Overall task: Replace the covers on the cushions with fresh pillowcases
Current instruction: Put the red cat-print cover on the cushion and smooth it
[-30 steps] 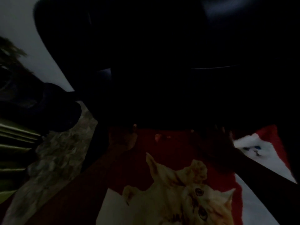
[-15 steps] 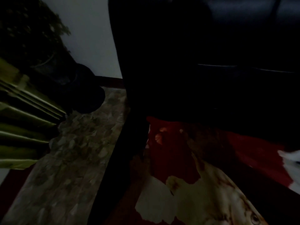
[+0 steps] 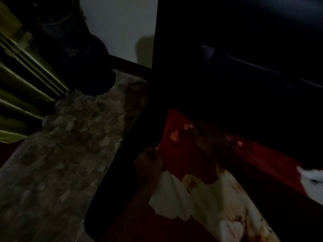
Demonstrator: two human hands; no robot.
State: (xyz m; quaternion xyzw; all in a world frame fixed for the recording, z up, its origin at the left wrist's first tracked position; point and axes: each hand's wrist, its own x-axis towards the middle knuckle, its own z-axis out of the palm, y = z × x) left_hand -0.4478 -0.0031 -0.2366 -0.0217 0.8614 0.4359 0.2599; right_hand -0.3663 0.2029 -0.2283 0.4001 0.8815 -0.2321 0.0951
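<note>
Dim room: I see green curtain folds (image 3: 26,95) at far left, then a mottled rug (image 3: 66,154) running to a dark sofa (image 3: 244,75). My left hand (image 3: 148,163) pinches the near edge of the red cat-print pillowcase (image 3: 192,172), which lies on the sofa seat. My right hand (image 3: 209,138) rests on its red cloth, fingers spread.

Dim room: pale wall (image 3: 120,23), patterned floor (image 3: 61,163), green curtain (image 3: 19,81), dark sofa (image 3: 244,58)

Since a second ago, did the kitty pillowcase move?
Cannot tell. The whole view swung, so the dark sofa shifted in the picture along with the kitty pillowcase, and it is too dim to compare them. The left hand grips its edge.
</note>
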